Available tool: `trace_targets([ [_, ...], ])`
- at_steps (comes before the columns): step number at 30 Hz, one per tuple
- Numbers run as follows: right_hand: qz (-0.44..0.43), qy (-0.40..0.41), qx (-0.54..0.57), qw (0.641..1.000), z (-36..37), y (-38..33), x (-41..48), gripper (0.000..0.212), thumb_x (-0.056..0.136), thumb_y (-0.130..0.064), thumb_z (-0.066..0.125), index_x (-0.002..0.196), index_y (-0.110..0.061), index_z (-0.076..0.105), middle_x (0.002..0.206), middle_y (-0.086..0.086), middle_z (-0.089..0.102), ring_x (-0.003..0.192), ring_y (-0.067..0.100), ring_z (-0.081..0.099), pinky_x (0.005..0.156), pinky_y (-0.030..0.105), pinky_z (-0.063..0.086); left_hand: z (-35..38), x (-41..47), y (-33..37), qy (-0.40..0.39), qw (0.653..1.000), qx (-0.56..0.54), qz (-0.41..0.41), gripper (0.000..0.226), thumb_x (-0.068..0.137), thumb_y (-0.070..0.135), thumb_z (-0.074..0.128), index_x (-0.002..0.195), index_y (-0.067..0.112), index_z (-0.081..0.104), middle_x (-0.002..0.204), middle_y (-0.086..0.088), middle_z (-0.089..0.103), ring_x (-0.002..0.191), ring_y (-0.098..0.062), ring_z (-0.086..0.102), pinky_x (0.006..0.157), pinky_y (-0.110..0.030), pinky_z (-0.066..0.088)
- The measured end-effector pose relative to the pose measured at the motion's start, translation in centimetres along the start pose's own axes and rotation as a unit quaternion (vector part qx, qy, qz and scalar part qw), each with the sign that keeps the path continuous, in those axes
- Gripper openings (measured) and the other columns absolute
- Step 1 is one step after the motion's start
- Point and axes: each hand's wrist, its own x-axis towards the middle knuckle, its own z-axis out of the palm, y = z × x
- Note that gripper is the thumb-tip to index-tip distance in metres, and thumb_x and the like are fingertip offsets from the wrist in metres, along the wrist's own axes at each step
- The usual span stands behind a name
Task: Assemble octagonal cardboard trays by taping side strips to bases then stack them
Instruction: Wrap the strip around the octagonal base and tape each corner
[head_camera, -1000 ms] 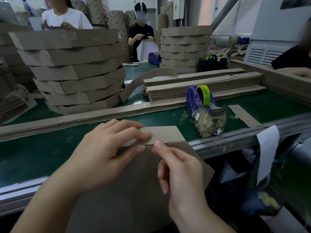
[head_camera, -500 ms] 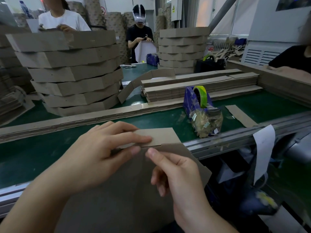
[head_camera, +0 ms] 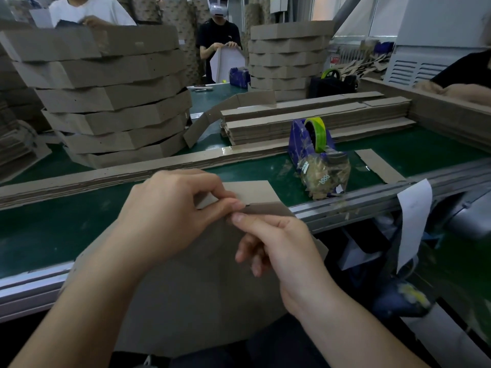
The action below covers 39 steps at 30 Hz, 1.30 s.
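Observation:
A flat grey-brown cardboard base (head_camera: 202,296) lies tilted over the near rail of the green table, reaching toward my lap. A short side strip (head_camera: 252,191) stands along its far edge. My left hand (head_camera: 170,216) pinches the strip against the base edge, thumb and forefinger curled at the joint. My right hand (head_camera: 276,248) meets it from the right, thumb and forefinger pinching the same edge of the base. A blue tape dispenser (head_camera: 316,152) with a green-yellow roll sits on the table to the right, beyond both hands.
A tall stack of finished trays (head_camera: 111,102) stands at the left, another stack (head_camera: 287,57) farther back. Long flat strips (head_camera: 313,118) lie piled across the table. Other people work at the far side and right. A white paper tag (head_camera: 411,219) hangs off the rail.
My left fingers have curled tighter onto the strip at the joint, and my right thumb and forefinger have slid left to meet them. The camera has moved a little closer.

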Motion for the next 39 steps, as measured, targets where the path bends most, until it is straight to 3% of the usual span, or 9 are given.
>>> trace_targets([
  [9, 0.05, -0.011, -0.077, 0.996, -1.0, 0.2, 0.4, 0.035, 0.089, -0.032, 0.062, 0.069, -0.006, 0.074, 0.047, 0.005, 0.061, 0.033, 0.01, 0.045, 0.036, 0.014, 0.031, 0.1, 0.0, -0.5, 0.019, 0.999, -0.041, -0.004, 0.047, 0.068, 0.071, 0.047, 0.077, 0.034, 0.074, 0.085, 0.011, 0.072, 0.085, -0.02, 0.068, 0.073, -0.048, 0.055],
  [13, -0.183, 0.114, -0.053, 0.975, -2.9, 0.1, 1.4, 0.034, 0.088, -0.032, 0.063, 0.059, -0.015, 0.071, 0.046, -0.002, 0.055, 0.041, 0.007, 0.049, 0.042, 0.016, 0.038, -0.1, -0.3, -1.0, 0.023, 0.998, -0.046, 0.025, 0.037, 0.073, 0.064, 0.052, 0.085, 0.034, 0.071, 0.089, 0.016, 0.071, 0.088, -0.016, 0.068, 0.074, -0.047, 0.056],
  [16, -0.306, 0.157, -0.222, 0.912, -4.2, -0.8, 3.4, 0.015, 0.089, -0.03, 0.057, 0.085, -0.026, 0.072, 0.081, -0.01, 0.065, 0.075, 0.003, 0.059, 0.067, 0.011, 0.043, -0.1, -0.4, -1.0, 0.013, 0.997, -0.032, 0.062, 0.035, 0.076, 0.059, 0.055, 0.083, 0.032, 0.075, 0.096, 0.022, 0.068, 0.091, -0.013, 0.067, 0.072, -0.046, 0.056],
  [18, -0.28, 0.111, -0.325, 0.896, -4.4, -1.1, 4.8, 0.014, 0.096, -0.029, 0.055, 0.1, -0.028, 0.069, 0.1, -0.011, 0.06, 0.092, -0.001, 0.055, 0.076, 0.005, 0.038, -0.2, -0.6, -1.1, 0.013, 0.997, -0.022, 0.067, 0.035, 0.076, 0.059, 0.056, 0.087, 0.032, 0.075, 0.1, 0.02, 0.067, 0.093, -0.013, 0.067, 0.07, -0.045, 0.056],
  [22, -0.139, -0.008, -0.336, 0.931, -4.2, -1.2, 5.9, 0.024, 0.098, -0.041, 0.048, 0.082, -0.031, 0.064, 0.102, -0.009, 0.064, 0.096, -0.004, 0.056, 0.08, 0.017, 0.038, -0.5, -1.0, -1.1, -0.011, 0.994, 0.078, 0.075, 0.038, 0.076, 0.062, 0.056, 0.105, 0.041, 0.069, 0.112, 0.016, 0.064, 0.096, -0.016, 0.064, 0.067, -0.042, 0.055],
  [27, -0.153, -0.03, -0.324, 0.933, -3.6, -0.9, 5.6, 0.04, 0.098, -0.047, 0.043, 0.085, -0.014, 0.062, 0.091, 0.008, 0.066, 0.091, 0.017, 0.06, 0.074, 0.03, 0.04, -1.5, -1.5, -0.7, -0.085, 0.983, 0.152, 0.053, 0.055, 0.068, 0.058, 0.065, 0.121, 0.046, 0.057, 0.116, 0.015, 0.057, 0.1, -0.017, 0.059, 0.071, -0.033, 0.044],
  [30, -0.168, -0.051, -0.317, 0.932, -2.9, -1.1, 5.4, 0.038, 0.098, -0.051, 0.044, 0.08, -0.021, 0.061, 0.08, -0.007, 0.065, 0.081, 0.008, 0.06, 0.071, 0.024, 0.041, -1.3, -0.9, 0.8, -0.06, 0.975, 0.196, 0.083, 0.047, 0.068, 0.067, 0.056, 0.103, 0.036, 0.057, 0.1, 0.013, 0.062, 0.084, -0.019, 0.062, 0.062, -0.028, 0.034],
  [35, -0.112, -0.105, -0.328, 0.932, -4.3, -2.3, 6.0, 0.045, 0.095, -0.058, 0.04, 0.086, -0.027, 0.071, 0.088, -0.011, 0.073, 0.085, 0.005, 0.066, 0.082, 0.025, 0.046, -1.1, -0.3, 1.2, -0.046, 0.99, 0.113, 0.071, 0.048, 0.073, 0.078, 0.041, 0.107, 0.046, 0.053, 0.103, 0.02, 0.057, 0.09, -0.011, 0.058, 0.068, -0.039, 0.051],
  [39, -0.023, -0.146, -0.382, 0.912, -6.4, -2.8, 6.4, 0.049, 0.097, -0.053, 0.042, 0.09, -0.016, 0.074, 0.094, -0.001, 0.074, 0.092, 0.016, 0.067, 0.09, 0.032, 0.043, -2.1, -0.9, -0.2, -0.017, 0.996, 0.035, 0.074, 0.046, 0.075, 0.074, 0.05, 0.114, 0.05, 0.056, 0.11, 0.024, 0.058, 0.1, -0.012, 0.062, 0.076, -0.043, 0.053],
])
